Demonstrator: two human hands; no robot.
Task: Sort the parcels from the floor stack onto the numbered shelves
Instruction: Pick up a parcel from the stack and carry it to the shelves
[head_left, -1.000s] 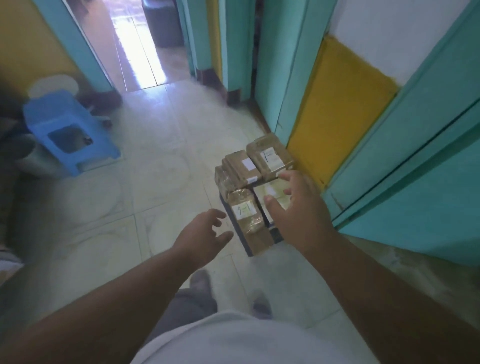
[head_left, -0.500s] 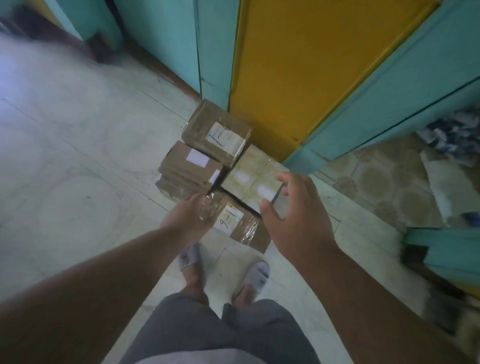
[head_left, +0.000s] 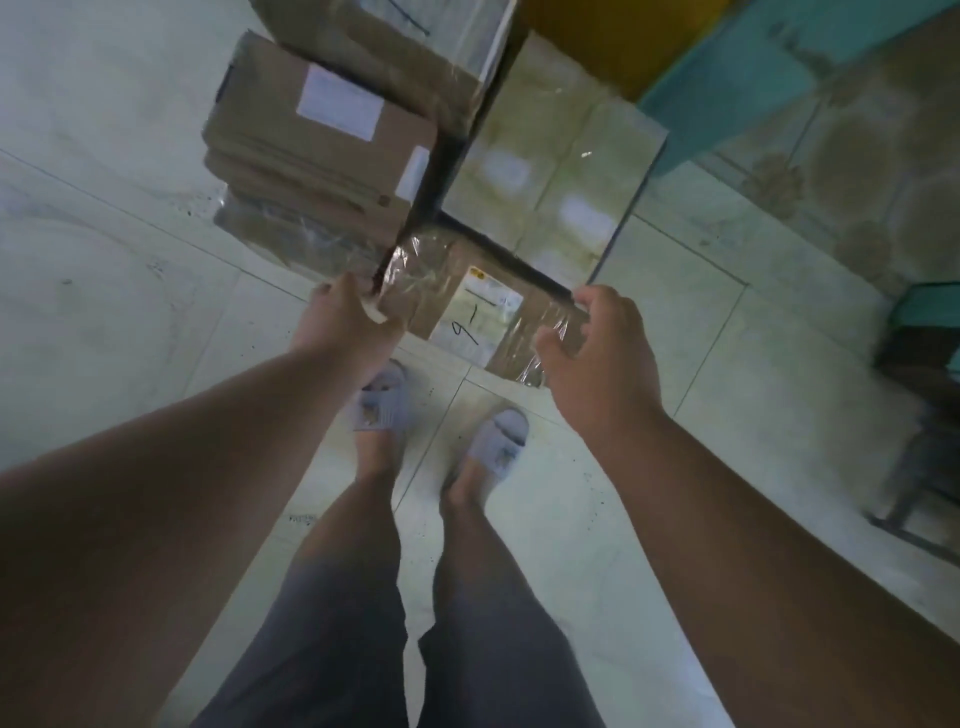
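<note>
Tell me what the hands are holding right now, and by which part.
The parcel marked 9-1: left hand grips its left end, right hand curls round its right end.

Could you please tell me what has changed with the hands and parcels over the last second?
Both hands came down to the parcel marked 9-1. The left hand, earlier open in the air, now grips its left end; the right hand has moved from the pale parcel to its right end, fingers curled at the edge. The stack itself has not shifted.
</note>
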